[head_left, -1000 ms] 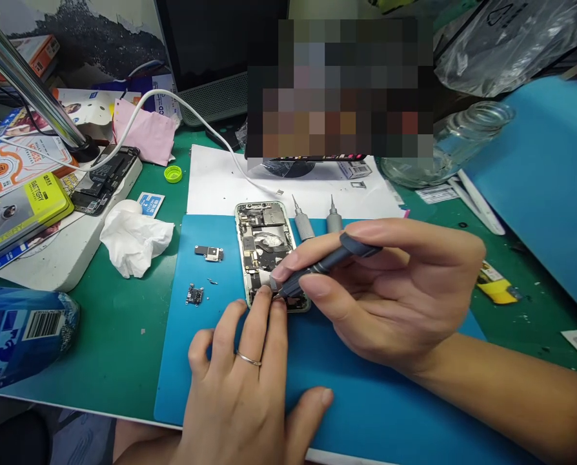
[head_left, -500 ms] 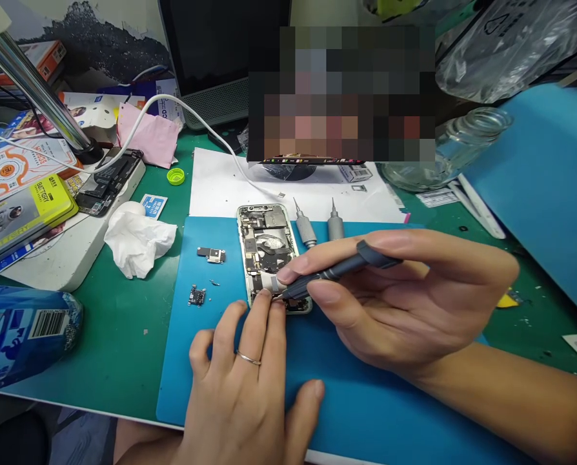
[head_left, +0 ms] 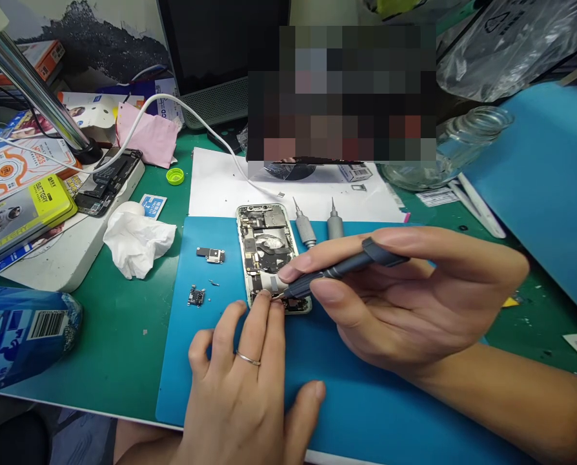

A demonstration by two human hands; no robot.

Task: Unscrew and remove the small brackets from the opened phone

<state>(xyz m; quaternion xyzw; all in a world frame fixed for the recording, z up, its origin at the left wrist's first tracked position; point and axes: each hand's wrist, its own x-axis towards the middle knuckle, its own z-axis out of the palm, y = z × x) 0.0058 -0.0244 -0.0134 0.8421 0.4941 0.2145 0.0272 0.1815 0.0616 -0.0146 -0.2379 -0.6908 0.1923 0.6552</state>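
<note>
An opened smartphone (head_left: 271,248) lies face up on the blue mat (head_left: 366,413), its inner parts bare. My right hand (head_left: 414,297) is closed around a dark grey screwdriver (head_left: 330,272), which slants with its tip at the phone's lower end. My left hand (head_left: 250,374) reaches in from below with fingers stretched out. Its middle and index fingertips rest on the phone's bottom edge, close by the screwdriver tip. Left of the phone lie a small metal-plated board (head_left: 211,255) and a small dark component (head_left: 196,295), with tiny pieces beside them.
Two grey screwdrivers (head_left: 305,226) lie beyond my right hand. A glass jar (head_left: 463,145) stands at the back right. Crumpled tissue (head_left: 138,239), boxes (head_left: 22,213) and a blue package (head_left: 22,336) occupy the left side. A white cable (head_left: 192,106) arches across the back.
The right hand and the rear end of its screwdriver have shifted slightly to the right. The tip stays at the phone's lower end, and the left hand is practically unmoved.
</note>
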